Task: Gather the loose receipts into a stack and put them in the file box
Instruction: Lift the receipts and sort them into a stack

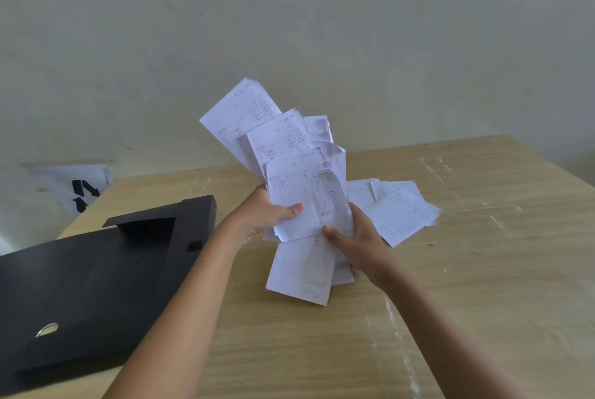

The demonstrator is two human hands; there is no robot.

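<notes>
Both hands hold an untidy, fanned bunch of white receipts (289, 153) upright above the wooden table (483, 269). My left hand (264, 215) grips the bunch from the left, thumb on the front sheet. My right hand (354, 240) holds its lower right side. Some sheets hang below the hands down to the tabletop. A few more loose receipts (399, 215) lie flat on the table just right of the bunch. The black file box (96, 286) lies on the table's left side, left of my left forearm.
A pale wall rises behind the table. Beyond the table's far left corner sits a white sheet with black arrow marks (82, 189). The table's far edge runs just behind the receipts, its right corner near the frame's edge.
</notes>
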